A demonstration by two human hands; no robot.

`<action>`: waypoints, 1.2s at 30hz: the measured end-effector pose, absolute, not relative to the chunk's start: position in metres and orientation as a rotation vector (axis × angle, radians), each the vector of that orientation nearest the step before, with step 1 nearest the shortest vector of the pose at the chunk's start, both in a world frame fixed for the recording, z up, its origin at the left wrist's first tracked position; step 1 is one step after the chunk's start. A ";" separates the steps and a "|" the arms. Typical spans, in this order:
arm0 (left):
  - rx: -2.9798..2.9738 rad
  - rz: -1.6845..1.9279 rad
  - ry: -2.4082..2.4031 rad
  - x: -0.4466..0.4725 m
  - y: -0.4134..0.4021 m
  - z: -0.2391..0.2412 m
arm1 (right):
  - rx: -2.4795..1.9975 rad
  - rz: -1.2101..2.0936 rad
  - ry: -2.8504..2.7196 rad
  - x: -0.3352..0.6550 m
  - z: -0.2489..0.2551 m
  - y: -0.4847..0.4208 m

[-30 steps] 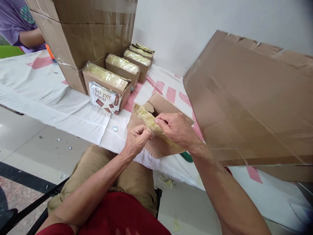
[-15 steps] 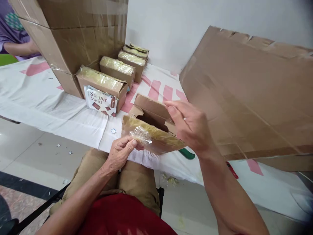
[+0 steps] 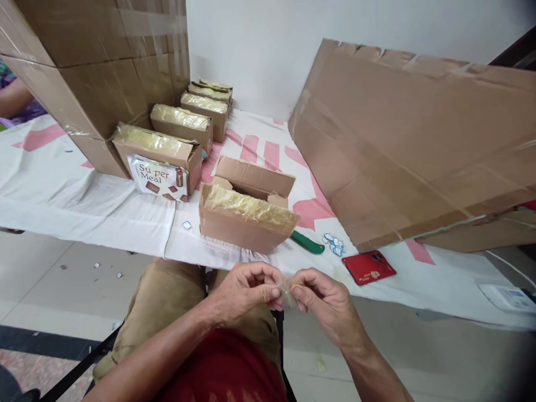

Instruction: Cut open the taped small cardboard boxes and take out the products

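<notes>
Over my lap, just off the table's front edge, my left hand (image 3: pixel 255 289) and my right hand (image 3: pixel 314 290) pinch a small crumpled wad of clear tape (image 3: pixel 287 291) between them. Behind them on the table stands a small cardboard box (image 3: pixel 243 229) with its top flaps raised and yellowish clear tape along the near flap. Neither hand touches this box. A green-handled tool (image 3: pixel 307 242) lies at its right, its far part hidden by the box.
Left, several taped boxes (image 3: pixel 157 142) line up beside stacked cartons (image 3: pixel 100 84), a "Super Meal" pouch (image 3: pixel 159 180) leaning on the nearest. Right are a red phone (image 3: pixel 369 268), small blue-edged stickers (image 3: pixel 334 244) and a large cardboard sheet (image 3: pixel 410 151). Another person's arm (image 3: pixel 14 99) shows far left.
Both hands have come down and together toward my lap, with the tape wad now between them. My right hand has left the box. The view has shifted right, showing the whole phone.
</notes>
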State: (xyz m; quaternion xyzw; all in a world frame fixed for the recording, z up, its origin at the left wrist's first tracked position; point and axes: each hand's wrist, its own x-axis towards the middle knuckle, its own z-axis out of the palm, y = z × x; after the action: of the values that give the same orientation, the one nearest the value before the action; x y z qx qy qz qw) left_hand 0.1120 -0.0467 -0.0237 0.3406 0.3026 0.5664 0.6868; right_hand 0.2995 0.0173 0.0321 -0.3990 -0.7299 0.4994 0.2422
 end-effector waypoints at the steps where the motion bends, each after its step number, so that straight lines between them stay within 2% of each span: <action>1: 0.748 1.246 0.634 0.114 -0.048 -0.027 | -1.122 1.369 -1.946 0.310 0.026 0.016; 6: 0.748 1.283 0.660 0.104 -0.057 -0.037 | -1.289 1.239 -1.859 0.367 -0.004 0.017; 13: 0.977 0.984 1.056 0.142 -0.055 -0.060 | -1.341 1.503 -1.709 0.367 -0.050 -0.005; 18: 0.823 1.015 1.061 0.165 -0.047 -0.077 | -1.259 1.589 -1.629 0.350 -0.057 -0.014; 23: 0.812 1.074 1.134 0.150 -0.046 -0.066 | -0.962 1.921 -1.428 0.350 -0.059 -0.012; 25: 0.802 1.091 1.156 0.145 -0.046 -0.061 | -0.921 1.958 -1.365 0.347 -0.059 -0.011; 30: 0.836 1.094 1.156 0.139 -0.046 -0.053 | -1.071 1.719 -1.481 0.331 -0.061 -0.015; 33: 0.727 1.181 1.121 0.131 -0.046 -0.050 | -1.043 1.532 -1.483 0.327 -0.064 -0.015; 36: 0.603 1.237 1.092 0.126 -0.046 -0.052 | -0.977 1.485 -1.454 0.330 -0.067 -0.012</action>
State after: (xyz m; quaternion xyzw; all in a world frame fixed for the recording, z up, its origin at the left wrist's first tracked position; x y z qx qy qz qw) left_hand 0.1255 -0.0456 -0.0518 0.2643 0.4782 0.5420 0.6385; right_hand 0.3295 -0.0124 -0.0668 -0.3879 -0.5774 0.5897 0.4102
